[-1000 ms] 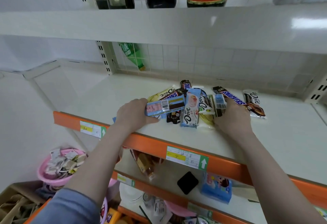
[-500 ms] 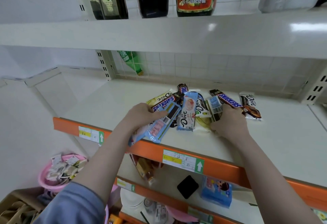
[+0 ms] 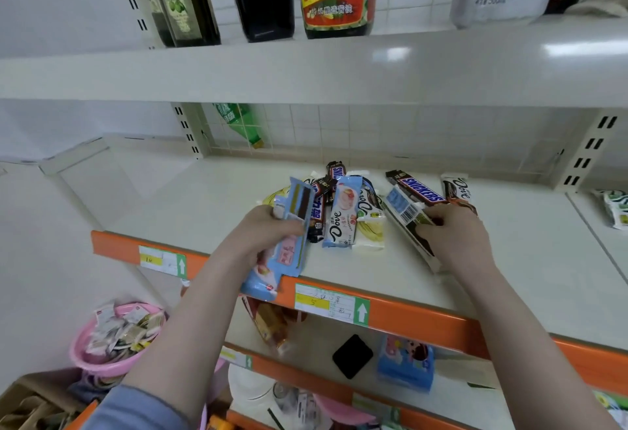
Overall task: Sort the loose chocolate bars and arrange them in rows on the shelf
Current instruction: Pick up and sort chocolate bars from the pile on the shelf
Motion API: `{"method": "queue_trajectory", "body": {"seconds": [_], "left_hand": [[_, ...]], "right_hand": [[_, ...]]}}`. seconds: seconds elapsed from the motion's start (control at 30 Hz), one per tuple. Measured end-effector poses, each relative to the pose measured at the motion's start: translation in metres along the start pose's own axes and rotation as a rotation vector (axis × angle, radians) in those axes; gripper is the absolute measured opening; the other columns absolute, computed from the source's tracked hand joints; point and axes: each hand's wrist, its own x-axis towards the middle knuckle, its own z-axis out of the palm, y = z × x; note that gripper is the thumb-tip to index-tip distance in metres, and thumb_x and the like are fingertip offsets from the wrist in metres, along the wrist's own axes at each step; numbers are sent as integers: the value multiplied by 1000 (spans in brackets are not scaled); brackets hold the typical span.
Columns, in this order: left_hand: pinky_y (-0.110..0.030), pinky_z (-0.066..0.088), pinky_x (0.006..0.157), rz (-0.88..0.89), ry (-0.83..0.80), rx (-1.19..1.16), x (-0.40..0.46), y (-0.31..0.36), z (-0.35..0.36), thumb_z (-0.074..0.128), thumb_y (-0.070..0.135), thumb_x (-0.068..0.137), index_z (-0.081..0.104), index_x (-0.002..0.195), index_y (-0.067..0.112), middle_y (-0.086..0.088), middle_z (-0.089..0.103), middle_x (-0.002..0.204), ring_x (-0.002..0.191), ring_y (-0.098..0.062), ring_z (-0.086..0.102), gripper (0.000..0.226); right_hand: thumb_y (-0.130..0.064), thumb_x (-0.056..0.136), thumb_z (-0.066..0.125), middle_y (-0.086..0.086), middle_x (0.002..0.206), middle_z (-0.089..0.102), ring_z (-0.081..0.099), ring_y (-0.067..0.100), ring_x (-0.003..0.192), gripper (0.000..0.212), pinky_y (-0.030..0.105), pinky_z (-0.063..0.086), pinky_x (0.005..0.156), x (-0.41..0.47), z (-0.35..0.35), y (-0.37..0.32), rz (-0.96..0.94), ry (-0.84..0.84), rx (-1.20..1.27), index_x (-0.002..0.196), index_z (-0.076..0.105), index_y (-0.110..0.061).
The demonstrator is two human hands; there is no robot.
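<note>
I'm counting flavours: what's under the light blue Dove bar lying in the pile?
Under the light blue Dove bar, a yellow-wrapped bar pokes out on its right side, a Snickers on its left. Anything further beneath is covered.

Person, head-camera view: two forearms and two hands. Left hand point(image 3: 261, 235): bare, no ring, watch or glove. Left arm: bare from wrist to near elbow, where a grey-blue sleeve point(image 3: 136, 409) begins, soft knit fabric, pushed up. Right hand point(image 3: 455, 235): bare, unadorned. Right forearm: bare throughout its visible length; no sleeve, strap or marking.
</note>
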Motion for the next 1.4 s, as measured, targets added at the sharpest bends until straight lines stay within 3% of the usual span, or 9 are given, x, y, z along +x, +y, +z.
{"method": "queue_trajectory", "body": {"seconds": [0.13, 0.23, 0.37, 0.6, 0.8, 1.0, 1.2, 1.33, 1.4], "left_hand": [[-23, 51, 44, -106, -91, -430, -15, 3, 5, 57, 6, 81, 57, 83, 6, -6, 64, 55, 44, -17, 61, 2], [-25, 53, 47, -130, -179, -701, -25, 4, 16, 47, 5, 81, 57, 85, 5, -10, 64, 62, 49, -19, 62, 10], [-28, 55, 58, -146, -284, -904, -33, 2, 33, 47, 6, 79, 59, 89, 4, -12, 65, 70, 60, -22, 62, 16], [-20, 51, 43, -172, -304, -808, -41, 10, 63, 66, 14, 81, 63, 76, 10, -1, 61, 50, 42, -10, 60, 7], [-23, 53, 45, -168, -411, -758, -58, 17, 87, 66, 15, 81, 66, 82, 12, -6, 71, 63, 56, -14, 69, 4], [-24, 52, 42, -151, -410, -665, -83, 39, 127, 72, 7, 75, 67, 73, 12, -5, 70, 58, 48, -19, 67, 7], [-22, 51, 44, -10, -334, -643, -104, 79, 214, 70, -5, 73, 62, 66, 8, -4, 64, 53, 46, -16, 64, 16], [-22, 52, 45, 2, -328, -638, -122, 108, 294, 69, -4, 74, 61, 72, 8, -2, 65, 51, 46, -15, 64, 14], [-23, 52, 44, -19, -337, -636, -130, 120, 329, 68, -4, 74, 60, 71, 9, -3, 64, 51, 46, -17, 64, 15]], "right_hand": [[-3, 76, 53, -10, 59, 51, 46, 4, 54, 20, 21, 30, 48, -7, -7, 5, -38, 19, 62, 85, 65, -16], [-4, 81, 51, 0, 78, 58, 49, 15, 63, 26, 28, 36, 58, -15, -10, 8, -53, 20, 126, 98, 65, -17], [-5, 84, 52, -5, 95, 58, 52, 16, 83, 25, 28, 38, 67, -28, -18, 12, -119, 3, 173, 100, 64, -21], [-1, 82, 60, -10, 97, 60, 55, 5, 90, 30, -1, 35, 80, -65, -38, 18, -321, 175, 132, 101, 66, -23], [1, 81, 62, -1, 98, 60, 57, 8, 96, 33, 15, 43, 87, -90, -55, 32, -482, 264, 148, 100, 67, -24], [-11, 84, 58, 0, 111, 60, 55, 20, 109, 21, 41, 45, 92, -100, -82, 71, -593, 257, 155, 97, 70, -22], [-3, 74, 70, -13, 120, 55, 48, -5, 112, 49, 11, 38, 90, -87, -152, 149, -451, 85, 197, 104, 57, -40], [-8, 63, 80, -12, 102, 60, 48, -21, 82, 56, -3, 33, 75, -75, -222, 210, -403, 29, 156, 111, 59, -25], [-10, 61, 81, -10, 101, 60, 48, -21, 83, 56, -3, 33, 77, -68, -254, 236, -389, -2, 125, 112, 61, -19]]}}
